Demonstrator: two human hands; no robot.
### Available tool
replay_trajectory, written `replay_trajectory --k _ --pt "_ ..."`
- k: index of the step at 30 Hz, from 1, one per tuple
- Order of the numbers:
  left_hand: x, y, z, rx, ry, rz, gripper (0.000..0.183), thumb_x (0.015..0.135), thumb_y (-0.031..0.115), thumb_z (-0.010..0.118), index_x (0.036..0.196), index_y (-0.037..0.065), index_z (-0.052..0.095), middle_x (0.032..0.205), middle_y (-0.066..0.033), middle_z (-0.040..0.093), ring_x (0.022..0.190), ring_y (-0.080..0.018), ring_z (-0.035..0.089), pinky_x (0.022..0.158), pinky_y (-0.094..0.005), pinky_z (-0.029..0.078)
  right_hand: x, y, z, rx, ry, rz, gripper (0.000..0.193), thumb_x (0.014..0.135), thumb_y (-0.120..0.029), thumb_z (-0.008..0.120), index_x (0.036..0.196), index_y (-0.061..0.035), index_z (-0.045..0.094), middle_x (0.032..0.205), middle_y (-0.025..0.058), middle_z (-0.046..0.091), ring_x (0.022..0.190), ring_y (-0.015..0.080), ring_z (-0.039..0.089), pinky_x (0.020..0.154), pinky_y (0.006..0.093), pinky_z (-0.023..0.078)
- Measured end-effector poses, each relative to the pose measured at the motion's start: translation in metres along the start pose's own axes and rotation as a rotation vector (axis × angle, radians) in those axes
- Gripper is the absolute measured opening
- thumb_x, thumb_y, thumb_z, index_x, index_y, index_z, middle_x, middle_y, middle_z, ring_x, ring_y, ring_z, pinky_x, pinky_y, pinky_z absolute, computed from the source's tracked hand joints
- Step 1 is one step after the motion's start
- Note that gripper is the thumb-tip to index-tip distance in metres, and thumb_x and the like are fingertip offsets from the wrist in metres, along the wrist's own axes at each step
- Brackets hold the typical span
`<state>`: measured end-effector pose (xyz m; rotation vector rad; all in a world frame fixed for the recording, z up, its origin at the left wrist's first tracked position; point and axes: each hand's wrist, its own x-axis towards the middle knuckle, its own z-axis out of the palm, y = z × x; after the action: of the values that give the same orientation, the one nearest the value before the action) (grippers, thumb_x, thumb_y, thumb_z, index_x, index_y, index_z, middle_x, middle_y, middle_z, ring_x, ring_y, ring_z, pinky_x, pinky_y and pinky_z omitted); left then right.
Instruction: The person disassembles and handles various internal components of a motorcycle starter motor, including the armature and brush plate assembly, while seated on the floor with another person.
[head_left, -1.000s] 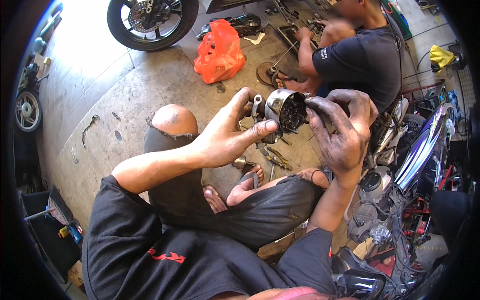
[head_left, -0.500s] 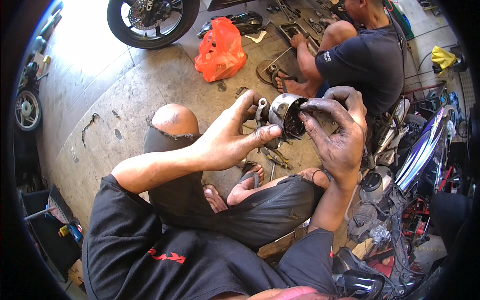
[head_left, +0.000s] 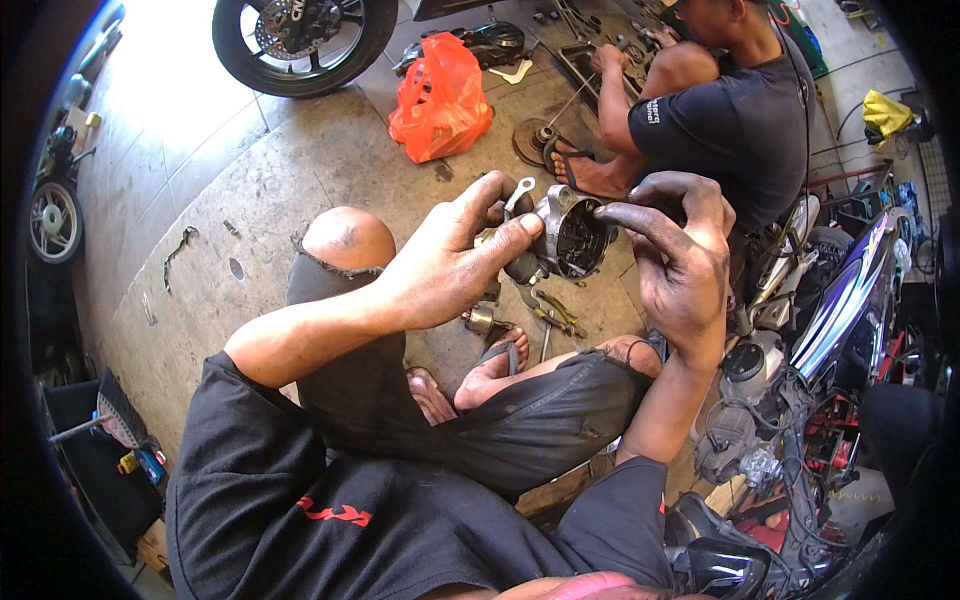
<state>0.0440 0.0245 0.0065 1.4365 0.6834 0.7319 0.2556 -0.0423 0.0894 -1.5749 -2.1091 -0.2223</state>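
My left hand (head_left: 440, 255) grips a round metal motor housing (head_left: 568, 232), thumb on its near side and the other fingers mostly hidden behind. The housing has a mounting ear, and its open end, dark and greasy inside, is turned to the right. A small ring-ended lug (head_left: 522, 190) sticks up beside my left fingers. My right hand (head_left: 680, 260), blackened with grease, is curled with its fingertips at the housing's upper rim. Whatever those fingertips pinch is too small to tell. Below, pliers (head_left: 560, 312) and a cylindrical metal part (head_left: 482, 320) lie on the floor by my feet.
An orange plastic bag (head_left: 440, 100) stands ahead, near a motorcycle wheel (head_left: 305, 45). At the far right a co-worker (head_left: 725, 120) squats over a tray of parts (head_left: 580, 68). Motorcycle parts and an engine (head_left: 740, 410) crowd my right side. My bent knees lie beneath my hands.
The housing has turned in my left hand, so its ear and open inside show more. My right fingers have shifted along the rim. The co-worker's hands have moved up.
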Motion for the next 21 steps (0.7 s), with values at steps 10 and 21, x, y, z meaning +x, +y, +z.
replay_trajectory --k 10,21 --pt "0.0029 -0.0006 -0.0044 0.159 0.096 0.082 0.035 0.099 0.030 0.057 0.106 -0.005 0.056 0.068 -0.0142 0.057 0.059 -0.0167 0.049 0.056 -0.0349 0.041 -0.0010 -0.0021 -0.0027 0.020 -0.140 -0.081 0.036 0.067 -0.001 0.069 0.095 -0.0219 0.078 0.105 0.0011 0.062 0.104 0.0248 0.055 0.093 0.0397 0.034" --pt "0.0014 0.0011 -0.0052 0.133 0.075 -0.051 0.046 0.098 0.032 0.057 0.119 -0.009 0.055 0.073 -0.0093 0.061 0.057 -0.0109 0.051 0.051 -0.0301 0.042 -0.0036 -0.0014 0.0023 0.060 -0.231 -0.152 0.040 0.063 -0.004 0.066 0.096 -0.0216 0.078 0.109 0.0002 0.059 0.107 0.0236 0.052 0.093 0.0399 0.031"
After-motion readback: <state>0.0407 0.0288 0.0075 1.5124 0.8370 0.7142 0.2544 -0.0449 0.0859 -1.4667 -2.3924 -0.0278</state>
